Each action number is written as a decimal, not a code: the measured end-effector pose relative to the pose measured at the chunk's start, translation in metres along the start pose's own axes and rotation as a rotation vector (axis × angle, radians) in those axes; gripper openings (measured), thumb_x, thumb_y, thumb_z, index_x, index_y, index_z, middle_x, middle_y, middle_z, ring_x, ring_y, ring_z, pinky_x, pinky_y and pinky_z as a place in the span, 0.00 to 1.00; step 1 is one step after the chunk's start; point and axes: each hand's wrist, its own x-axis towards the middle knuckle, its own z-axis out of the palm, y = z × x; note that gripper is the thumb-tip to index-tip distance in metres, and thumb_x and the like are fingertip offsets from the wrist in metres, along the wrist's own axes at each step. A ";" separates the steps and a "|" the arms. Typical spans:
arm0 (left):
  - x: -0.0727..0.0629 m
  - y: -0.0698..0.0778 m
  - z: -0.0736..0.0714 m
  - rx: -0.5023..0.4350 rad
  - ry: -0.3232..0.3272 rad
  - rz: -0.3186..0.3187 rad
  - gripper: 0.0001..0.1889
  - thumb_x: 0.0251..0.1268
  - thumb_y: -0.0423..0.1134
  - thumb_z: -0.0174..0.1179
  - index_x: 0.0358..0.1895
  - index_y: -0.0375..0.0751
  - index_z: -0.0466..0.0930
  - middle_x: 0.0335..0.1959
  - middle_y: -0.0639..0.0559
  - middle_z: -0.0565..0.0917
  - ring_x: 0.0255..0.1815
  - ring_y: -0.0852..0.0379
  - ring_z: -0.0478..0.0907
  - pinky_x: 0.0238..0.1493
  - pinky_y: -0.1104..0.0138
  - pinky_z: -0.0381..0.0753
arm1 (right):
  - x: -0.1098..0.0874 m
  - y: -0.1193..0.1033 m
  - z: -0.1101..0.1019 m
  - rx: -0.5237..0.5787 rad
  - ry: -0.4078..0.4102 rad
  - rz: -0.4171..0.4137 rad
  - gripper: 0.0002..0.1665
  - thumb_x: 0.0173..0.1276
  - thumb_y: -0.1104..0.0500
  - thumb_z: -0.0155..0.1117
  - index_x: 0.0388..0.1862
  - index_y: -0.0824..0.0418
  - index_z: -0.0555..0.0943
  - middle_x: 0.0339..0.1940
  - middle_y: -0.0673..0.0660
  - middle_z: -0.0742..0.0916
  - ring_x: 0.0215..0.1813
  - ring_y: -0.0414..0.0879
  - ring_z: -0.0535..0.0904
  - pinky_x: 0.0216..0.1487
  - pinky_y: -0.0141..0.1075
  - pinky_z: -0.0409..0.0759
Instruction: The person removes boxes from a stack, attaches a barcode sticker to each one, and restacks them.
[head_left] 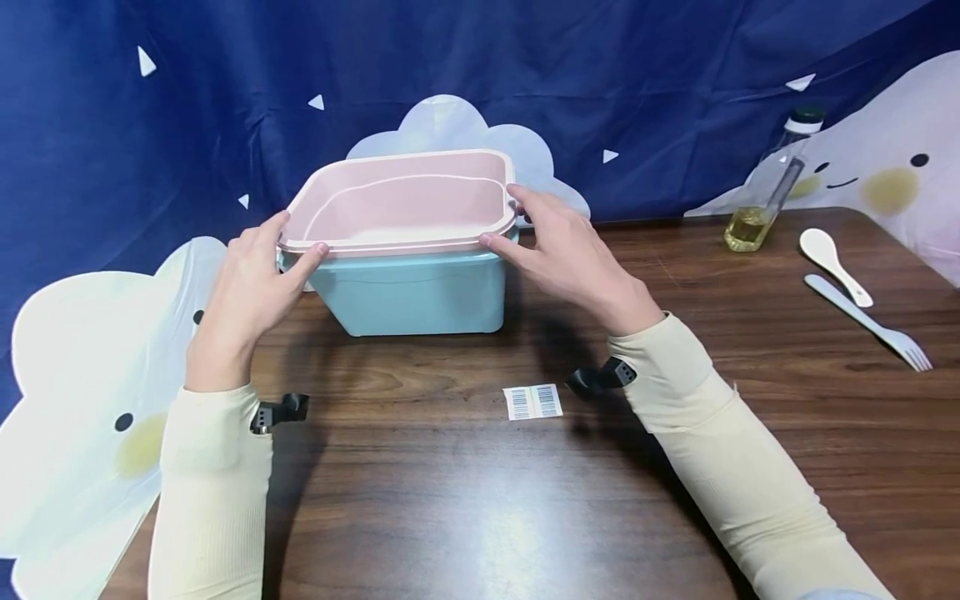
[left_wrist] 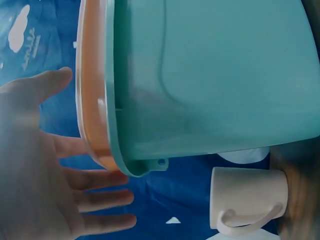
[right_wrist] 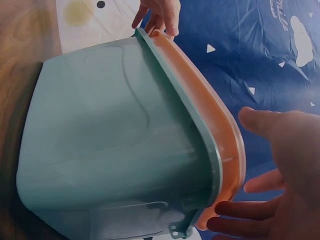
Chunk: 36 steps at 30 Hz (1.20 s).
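Observation:
A blue-green plastic bin [head_left: 420,296] stands on the wooden table, with a pink lid [head_left: 420,208] on top of it; the lid looks orange in both wrist views. My left hand [head_left: 251,283] is at the lid's left end, fingers straight and fingertips by the rim. At the right end, my right hand [head_left: 573,254] has its fingers and thumb spread about the corner. In the left wrist view, the left thumb stands off the rim while fingertips reach the corner. A white mug [left_wrist: 248,200] shows beyond the bin there; in the head view it is hidden.
A barcode label [head_left: 532,402] lies in front of the bin. On the right are a bottle of yellow liquid [head_left: 750,221], a white spoon [head_left: 828,258] and a pale fork [head_left: 862,317]. A blue curtain [head_left: 637,67] hangs behind the table.

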 end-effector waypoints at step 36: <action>0.007 -0.007 0.017 -0.434 0.109 -0.178 0.40 0.67 0.51 0.63 0.77 0.37 0.62 0.72 0.34 0.72 0.72 0.40 0.69 0.74 0.50 0.64 | 0.003 -0.001 0.024 0.230 0.211 0.068 0.34 0.65 0.52 0.74 0.66 0.66 0.77 0.52 0.68 0.82 0.53 0.57 0.83 0.57 0.45 0.81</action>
